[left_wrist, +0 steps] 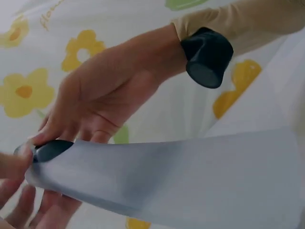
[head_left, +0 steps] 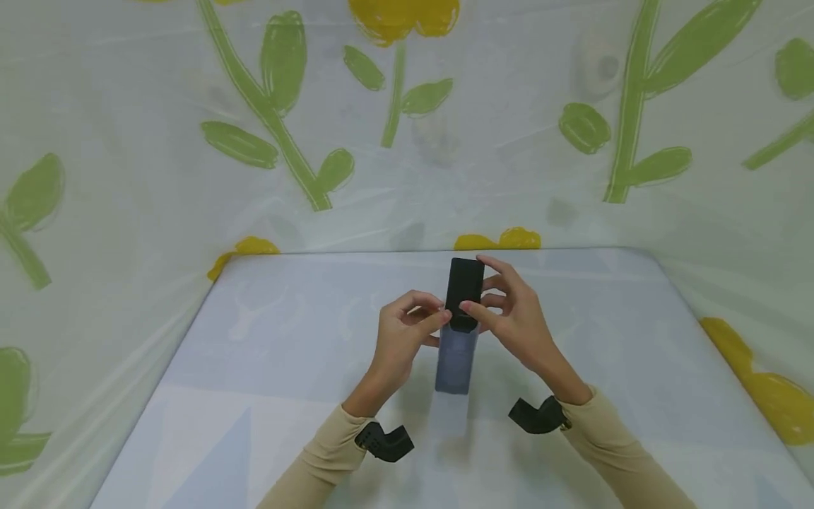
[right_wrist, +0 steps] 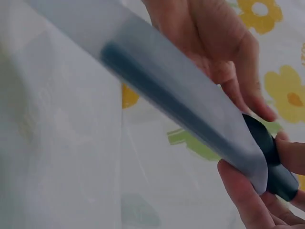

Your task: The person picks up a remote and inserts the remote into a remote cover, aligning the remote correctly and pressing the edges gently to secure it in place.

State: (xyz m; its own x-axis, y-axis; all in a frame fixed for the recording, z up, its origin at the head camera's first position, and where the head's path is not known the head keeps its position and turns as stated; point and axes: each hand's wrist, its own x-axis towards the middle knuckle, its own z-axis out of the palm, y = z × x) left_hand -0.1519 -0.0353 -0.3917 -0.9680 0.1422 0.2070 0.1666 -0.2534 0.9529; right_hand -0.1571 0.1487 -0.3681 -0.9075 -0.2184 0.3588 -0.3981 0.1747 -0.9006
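Object: a flat black rectangular device (head_left: 463,291) is sitting partly inside a translucent grey plastic sleeve (head_left: 456,360), its upper end sticking out of the sleeve's mouth.
Place: both are being held up off the pale blue desk (head_left: 267,367), over the middle and nearer the far edge; the sleeve is hanging down toward the near edge.
Left hand (head_left: 407,332): fingers are curling in, thumb and fingertips pinching the sleeve's mouth at the device's left side.
Right hand (head_left: 511,311): thumb and fingers are closing round the exposed black end from the right.
Step in hand: judging by the grips, the device and sleeve are being slid along one another; which way, the frames are not showing.
Next move calls for: holding the sleeve's mouth steady while the black end travels straight along its length, without snagging the thin plastic.
Surroundings: a flower-printed cloth (head_left: 407,127) is hanging behind the desk, and a black wrist camera (head_left: 537,416) is sitting on each beige sleeve.
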